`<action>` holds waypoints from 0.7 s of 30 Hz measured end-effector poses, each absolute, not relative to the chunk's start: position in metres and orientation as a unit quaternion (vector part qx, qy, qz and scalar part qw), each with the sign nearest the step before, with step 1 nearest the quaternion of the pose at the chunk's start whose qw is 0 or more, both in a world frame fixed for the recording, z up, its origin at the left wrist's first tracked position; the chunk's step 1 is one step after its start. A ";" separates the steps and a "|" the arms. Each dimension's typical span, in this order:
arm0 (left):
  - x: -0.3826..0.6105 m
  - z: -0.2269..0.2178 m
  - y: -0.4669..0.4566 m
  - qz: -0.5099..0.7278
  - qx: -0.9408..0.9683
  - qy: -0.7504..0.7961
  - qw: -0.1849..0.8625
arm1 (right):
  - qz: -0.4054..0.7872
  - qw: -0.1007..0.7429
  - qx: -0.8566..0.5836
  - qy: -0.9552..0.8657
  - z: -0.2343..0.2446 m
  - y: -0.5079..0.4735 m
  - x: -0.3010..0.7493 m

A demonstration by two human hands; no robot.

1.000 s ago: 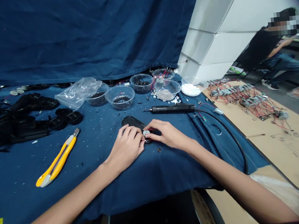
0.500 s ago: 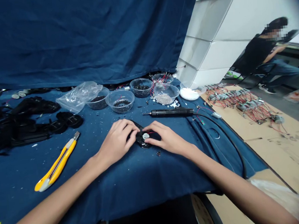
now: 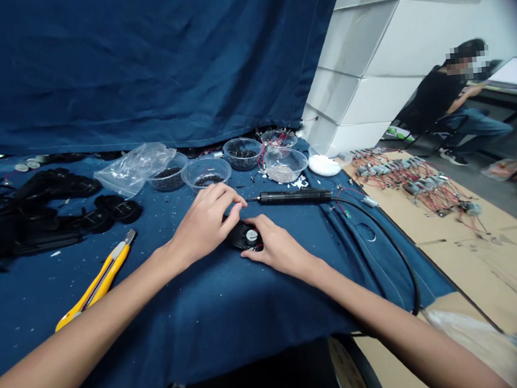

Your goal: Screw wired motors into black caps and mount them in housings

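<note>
Farthest left among the hazards, the yellow utility knife lies so close under the left forearm that a careless sweep of the elbow could shove it. The left hand has thumb and forefinger drawn together above the far-left end of the black plastic housing; I cannot tell whether they pinch anything, and a small part there could easily drop. The right hand grips the housing's right end, fingers on the far side, thumb on the near; a slip could tilt it and unseat the round motor. Just beyond, the electric screwdriver could roll if the left knuckles bump its bit.

Counted left to right: black plastic parts, too heaped to count; one knife; one clear bag; six clear bowls; one housing in hand, holding one motor; one screwdriver; wired motors on the right, too tangled to count.
</note>
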State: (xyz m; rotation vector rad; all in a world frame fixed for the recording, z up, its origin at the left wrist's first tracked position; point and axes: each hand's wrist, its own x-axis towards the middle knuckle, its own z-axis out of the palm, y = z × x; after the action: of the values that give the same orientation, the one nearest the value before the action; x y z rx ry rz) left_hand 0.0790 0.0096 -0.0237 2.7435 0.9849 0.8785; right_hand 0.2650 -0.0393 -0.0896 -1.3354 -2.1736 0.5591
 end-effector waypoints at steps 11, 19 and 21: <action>0.090 -0.024 0.019 0.097 0.963 0.197 0.155 | 0.415 0.245 -0.414 -0.772 -0.079 -0.026 0.304; 0.093 -0.032 0.025 -0.001 0.962 0.196 0.187 | 0.613 0.473 -0.556 -0.300 -0.076 0.000 0.339; 0.094 -0.030 0.024 0.002 0.963 0.200 0.181 | 0.645 0.453 -0.579 -0.209 -0.078 0.010 0.342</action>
State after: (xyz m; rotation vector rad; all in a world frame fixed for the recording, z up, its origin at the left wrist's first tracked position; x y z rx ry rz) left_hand 0.0943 0.0236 -0.0303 2.7186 0.5657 0.0044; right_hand 0.3421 0.0102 -0.0781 -1.4292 -0.5165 1.5940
